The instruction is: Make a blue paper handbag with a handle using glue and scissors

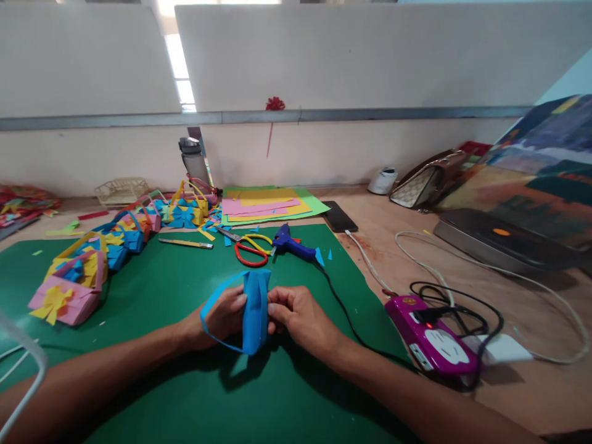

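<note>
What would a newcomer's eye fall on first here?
Probably the bright blue paper piece, held between the left hand and right hand over the green mat. Next come the colourful paper baskets lined up to the left, then the magenta power strip on the brown table at right.

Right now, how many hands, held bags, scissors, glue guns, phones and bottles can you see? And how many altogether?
Hands: 2, left hand and right hand
Held blue bag: 1
Scissors: 1
Glue gun: 1
Phone: 1
Bottle: 1
Total: 7
</note>
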A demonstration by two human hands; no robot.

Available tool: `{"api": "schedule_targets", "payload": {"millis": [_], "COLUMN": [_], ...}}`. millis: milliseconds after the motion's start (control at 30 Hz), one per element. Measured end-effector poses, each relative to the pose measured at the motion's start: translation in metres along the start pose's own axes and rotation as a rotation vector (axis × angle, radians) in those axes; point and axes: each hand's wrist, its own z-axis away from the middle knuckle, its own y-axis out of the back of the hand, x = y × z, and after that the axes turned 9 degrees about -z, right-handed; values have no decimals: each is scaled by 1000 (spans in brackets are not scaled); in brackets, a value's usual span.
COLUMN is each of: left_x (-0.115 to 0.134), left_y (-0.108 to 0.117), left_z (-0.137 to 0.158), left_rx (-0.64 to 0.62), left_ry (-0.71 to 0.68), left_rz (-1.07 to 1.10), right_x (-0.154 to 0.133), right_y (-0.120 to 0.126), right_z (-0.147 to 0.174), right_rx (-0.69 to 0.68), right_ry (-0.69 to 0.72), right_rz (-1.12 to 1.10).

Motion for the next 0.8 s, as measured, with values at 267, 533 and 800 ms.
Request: {"api": "schedule_targets", "payload": {"millis": [267, 533, 800], "left_x": [-10, -11, -9], "left_y": [7, 6, 6], "left_z": [-1, 0, -1], "left_rx": [93, 43, 137], "left_ry": [-10, -58, -61], "left_rz": [10, -72, -64], "right_x": [-3, -2, 1], "right_y": [2, 0, 3], "right_z": [-1, -1, -3], "right_rx": [-4, -8, -67], "right_ry": [-14, -21, -28], "right_rz": [-14, -68, -109]}}
